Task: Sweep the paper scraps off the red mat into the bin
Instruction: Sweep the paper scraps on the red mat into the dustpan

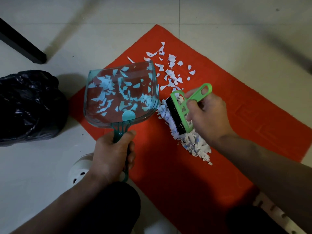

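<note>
Two hands: both reach forward from the bottom edge in the head view, forearms bare.
Left hand (113, 154): knuckles up, thumb along the top of the dustpan handle; its grip is wrapped tight around that handle.
Dustpan (121, 95): clear teal, held over the mat's left corner, its mouth toward the far side; many scraps lie inside it.
Right hand (207, 115): back of the hand up, wrist bent left; its grip is closed around the green handle of the brush.
Brush (182, 110): black bristles facing left, pressed into a long heap of scraps.
Scraps (194, 144): white, heaped on the mat beside the brush, with looser ones (170, 68) spread farther off.
Mat (236, 115): red, lying askew on the tiled floor (50, 166).
Bin (28, 105): black bag, left of the mat, near the dustpan.
</note>
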Demonstrator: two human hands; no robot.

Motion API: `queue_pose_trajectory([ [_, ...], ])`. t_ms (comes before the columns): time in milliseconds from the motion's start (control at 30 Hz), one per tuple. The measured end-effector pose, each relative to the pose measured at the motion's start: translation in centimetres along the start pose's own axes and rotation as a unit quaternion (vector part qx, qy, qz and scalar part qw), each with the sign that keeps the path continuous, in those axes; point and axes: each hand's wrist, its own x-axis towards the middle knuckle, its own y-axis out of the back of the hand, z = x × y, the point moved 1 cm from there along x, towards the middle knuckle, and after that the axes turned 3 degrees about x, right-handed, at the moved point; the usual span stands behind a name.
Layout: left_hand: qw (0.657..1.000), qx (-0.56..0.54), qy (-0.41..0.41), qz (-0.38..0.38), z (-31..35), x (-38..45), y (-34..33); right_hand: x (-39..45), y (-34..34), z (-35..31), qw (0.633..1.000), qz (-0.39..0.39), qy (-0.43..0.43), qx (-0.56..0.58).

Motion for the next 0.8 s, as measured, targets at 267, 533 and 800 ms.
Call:
queue_pose_trajectory([
  [267,1.000,0.009,-0.004,-0.019,0.1,0.2,-1.0,0.3,2.1,0.9,0.998,0.045,0.020,-0.032],
  [533,0.999,0.007,-0.003,-0.031,1.0,0.5,-1.9,1.9,2.7,1.6,0.995,0.050,0.052,-0.071],
  [800,0.999,0.004,-0.021,-0.042,3.0,1.4,-2.9,3.8,3.2,1.3,0.990,0.064,0.064,-0.108],
])
